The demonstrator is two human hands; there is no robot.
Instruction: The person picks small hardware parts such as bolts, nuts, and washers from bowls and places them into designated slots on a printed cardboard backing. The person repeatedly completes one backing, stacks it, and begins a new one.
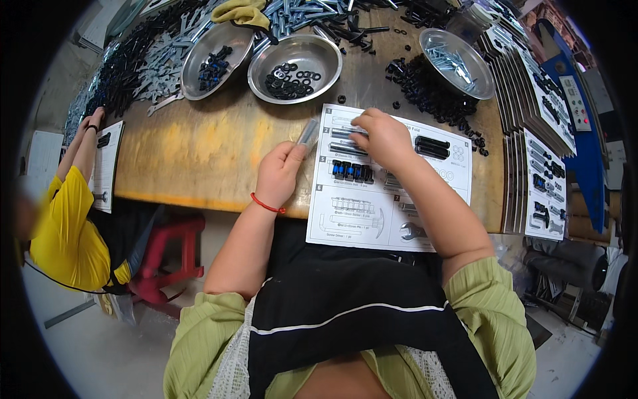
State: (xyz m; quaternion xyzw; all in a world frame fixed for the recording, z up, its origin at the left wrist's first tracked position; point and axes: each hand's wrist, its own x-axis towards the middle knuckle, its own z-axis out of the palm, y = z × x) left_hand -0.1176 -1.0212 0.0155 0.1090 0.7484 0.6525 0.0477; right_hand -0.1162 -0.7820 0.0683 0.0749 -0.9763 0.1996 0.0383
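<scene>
A white printed card (425,243) with outlined part shapes lies in front of me, overhanging the table's front edge. My left hand (279,169), with a red cord on its wrist, grips a silver metal tube (307,132) just left of the card. Over the card's upper part, my right hand (384,138) pinches the right end of a metal tube (344,133) lying there. Below that sits another metal tube (347,149). The card also bears short black bolts with blue bands (352,171) and longer black bolts (432,147), partly beside my right forearm.
Metal bowls hold black washers (292,81), blue-banded bolts (214,68) and silver pins (452,66). Loose black nuts (425,86) and wrenches (159,73) are heaped behind. Filled cards (545,179) stack at right. A co-worker in a yellow shirt (70,233) works at left.
</scene>
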